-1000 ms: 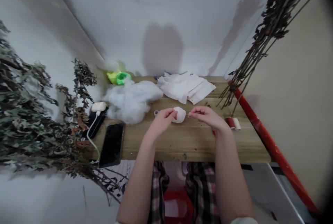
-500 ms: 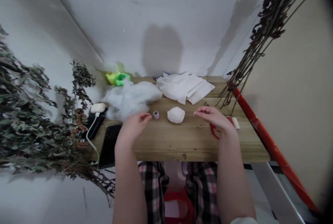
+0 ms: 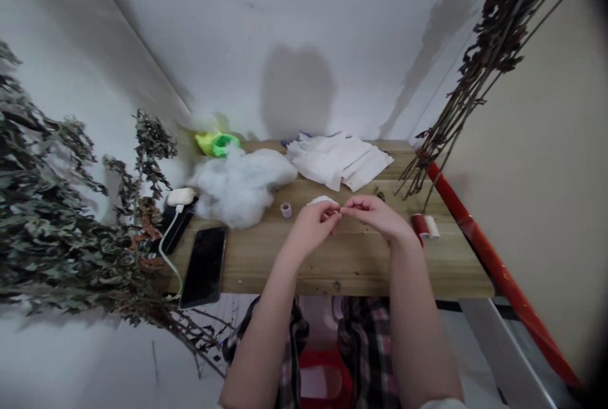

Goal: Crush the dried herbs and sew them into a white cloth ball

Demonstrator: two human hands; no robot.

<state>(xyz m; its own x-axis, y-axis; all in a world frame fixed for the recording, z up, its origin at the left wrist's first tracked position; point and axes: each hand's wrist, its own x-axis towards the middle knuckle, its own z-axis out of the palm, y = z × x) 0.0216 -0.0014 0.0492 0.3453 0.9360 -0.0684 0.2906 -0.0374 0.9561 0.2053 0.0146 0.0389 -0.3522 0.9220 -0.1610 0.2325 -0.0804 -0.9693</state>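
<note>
My left hand (image 3: pixel 315 226) and my right hand (image 3: pixel 376 215) meet fingertip to fingertip over the middle of the table. Both are closed in a pinch. Whatever lies between the fingers is too small to make out. Just behind my left fingers is a rounded white fabric ball (image 3: pixel 323 199), mostly hidden by that hand. A small pale lilac ring-shaped piece (image 3: pixel 285 210) stands on the wood to the left of it.
Fluffy white stuffing (image 3: pixel 237 184) and a green roll (image 3: pixel 225 144) lie at the back left, white cloth pieces (image 3: pixel 339 159) at the back. A phone (image 3: pixel 204 266) rests front left. Thread spools, one dark red (image 3: pixel 420 225), sit right. Dried plants (image 3: pixel 61 206) hang at the left.
My left hand has moved right from beside the small ring to my right fingertips. My right hand has shifted slightly left. The white ball is now mostly covered; the red spool has come into view.
</note>
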